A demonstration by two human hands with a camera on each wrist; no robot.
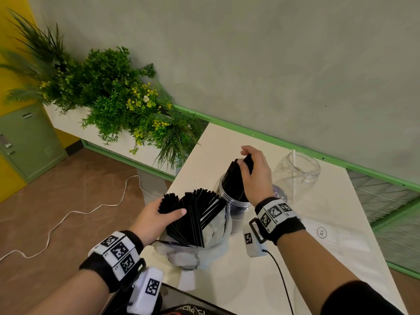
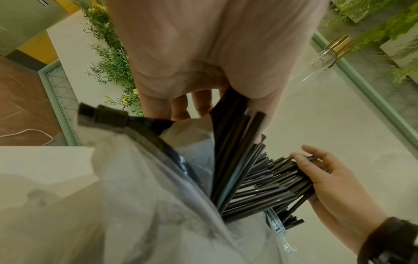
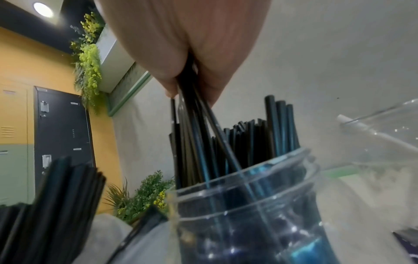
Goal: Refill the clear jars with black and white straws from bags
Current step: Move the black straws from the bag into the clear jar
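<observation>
A clear plastic bag (image 1: 211, 244) stands at the near left of the white table (image 1: 250, 280), full of black straws (image 1: 197, 214). My left hand (image 1: 169, 208) grips a bunch of them near their tops; in the left wrist view the fingers (image 2: 199, 105) curl round the straws (image 2: 235, 142). Just behind the bag is a clear jar (image 1: 227, 196) holding black straws (image 3: 248, 142). My right hand (image 1: 244, 159) grips a bunch of black straws (image 3: 194, 125) whose lower ends are inside this jar (image 3: 248, 205). A second clear jar (image 1: 297, 173) to the right holds one white straw (image 1: 294, 178).
A planter of green plants (image 1: 118, 98) stands beyond the table's left corner. A white cable (image 1: 68, 214) trails over the brown floor. A flat clear bag marked XL (image 1: 321, 232) lies on the table at right, with green wire racks (image 1: 391, 205) past that edge. The grey wall (image 1: 272, 76) rises close behind.
</observation>
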